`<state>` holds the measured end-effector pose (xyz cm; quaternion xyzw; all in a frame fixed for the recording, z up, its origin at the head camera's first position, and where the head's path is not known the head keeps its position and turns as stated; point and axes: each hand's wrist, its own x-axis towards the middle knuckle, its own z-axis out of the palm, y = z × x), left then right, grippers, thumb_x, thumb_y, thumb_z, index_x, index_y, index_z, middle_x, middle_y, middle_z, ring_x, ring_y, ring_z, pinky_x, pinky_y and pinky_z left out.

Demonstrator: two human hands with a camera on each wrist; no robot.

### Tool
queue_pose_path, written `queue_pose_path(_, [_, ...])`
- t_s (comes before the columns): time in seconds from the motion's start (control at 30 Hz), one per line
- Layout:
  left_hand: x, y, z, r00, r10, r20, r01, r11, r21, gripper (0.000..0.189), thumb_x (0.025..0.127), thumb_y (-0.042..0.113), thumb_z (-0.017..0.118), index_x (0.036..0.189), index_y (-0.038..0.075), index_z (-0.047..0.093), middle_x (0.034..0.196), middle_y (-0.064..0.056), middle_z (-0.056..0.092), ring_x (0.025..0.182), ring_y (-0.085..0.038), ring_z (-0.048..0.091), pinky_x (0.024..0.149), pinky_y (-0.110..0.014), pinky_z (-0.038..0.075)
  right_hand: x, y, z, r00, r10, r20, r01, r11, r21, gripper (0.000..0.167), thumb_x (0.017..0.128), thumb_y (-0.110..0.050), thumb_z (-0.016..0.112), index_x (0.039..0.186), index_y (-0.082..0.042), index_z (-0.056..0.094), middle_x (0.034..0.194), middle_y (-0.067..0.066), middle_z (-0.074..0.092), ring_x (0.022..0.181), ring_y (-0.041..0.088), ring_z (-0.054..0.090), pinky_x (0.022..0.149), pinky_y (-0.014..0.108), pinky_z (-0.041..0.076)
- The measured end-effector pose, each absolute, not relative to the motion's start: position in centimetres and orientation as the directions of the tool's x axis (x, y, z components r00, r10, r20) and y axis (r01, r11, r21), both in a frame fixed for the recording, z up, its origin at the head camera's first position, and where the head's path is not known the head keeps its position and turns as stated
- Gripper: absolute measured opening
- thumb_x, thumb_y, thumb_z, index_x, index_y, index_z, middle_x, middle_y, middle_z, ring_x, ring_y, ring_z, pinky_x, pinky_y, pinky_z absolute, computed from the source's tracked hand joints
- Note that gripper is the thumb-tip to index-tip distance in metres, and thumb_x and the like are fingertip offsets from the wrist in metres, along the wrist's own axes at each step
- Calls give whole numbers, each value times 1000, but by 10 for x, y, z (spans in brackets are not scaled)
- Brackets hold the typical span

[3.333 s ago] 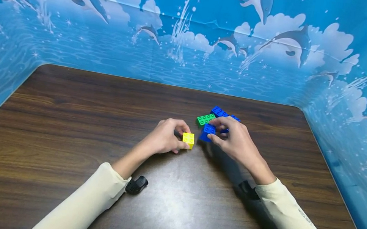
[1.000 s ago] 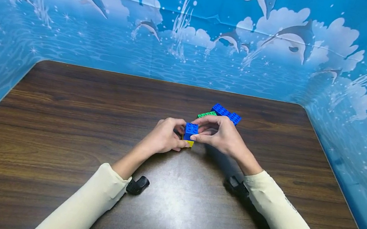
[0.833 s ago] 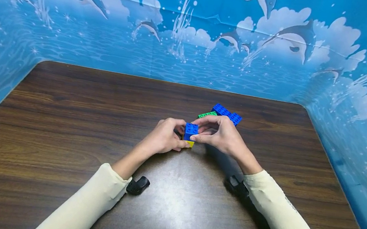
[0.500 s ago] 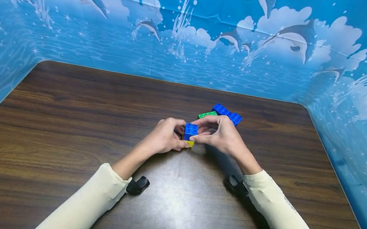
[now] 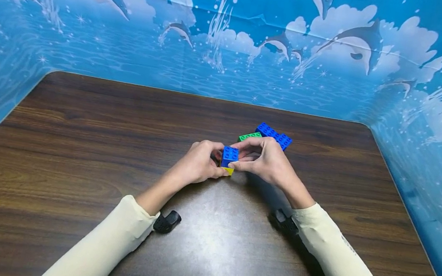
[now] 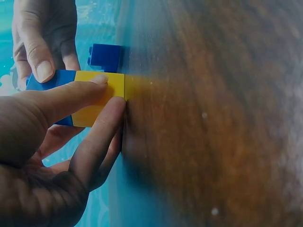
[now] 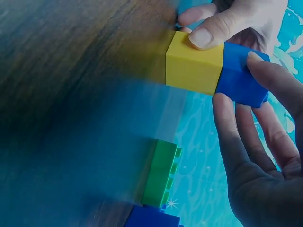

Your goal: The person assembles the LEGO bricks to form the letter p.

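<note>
A yellow toy brick (image 7: 194,64) stands on the table with a square blue brick (image 5: 230,156) directly on top of it, their faces lined up. My left hand (image 5: 200,163) pinches the yellow brick between thumb and fingers from the left. From the right, my right hand (image 5: 269,161) grips the blue brick, thumb on its near side. In the head view most of the yellow brick is hidden below the blue one; both wrist views show the two stacked with no visible gap.
Behind my right hand lie a green brick (image 5: 250,136) and blue bricks (image 5: 274,135), partly covered by that hand. The brown wooden table (image 5: 77,162) is bordered by a blue dolphin-print sheet (image 5: 212,77) at the back and sides.
Since the earliest frame, my right hand has brought the blue brick left from beside the other bricks onto the yellow one. Over the last second both hands have stayed nearly still.
</note>
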<state>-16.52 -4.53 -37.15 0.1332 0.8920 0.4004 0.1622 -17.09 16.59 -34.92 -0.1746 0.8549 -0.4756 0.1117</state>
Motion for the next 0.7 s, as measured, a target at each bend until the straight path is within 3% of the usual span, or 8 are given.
queue_pose_path(0.43, [-165,-46,-370,-933,329,-143,128,678,724,42,88,19,91,123,7,71,111,-11,76,84,-17,74,80,-34,61,-172,161,-350,-905,-426,-10,-219,487,-846,40,88,-3,89,125,-1,74,111,14,73,96,23,73,86,29,65])
queue_pose_path(0.7, [-164,-42,-372,-936,319,-146,121,683,720,45,88,14,90,127,6,70,118,-14,76,79,-15,74,77,-30,61,-175,178,-343,-901,-433,-34,-190,463,-866,49,89,-6,88,135,-1,70,131,17,72,109,29,76,90,32,65])
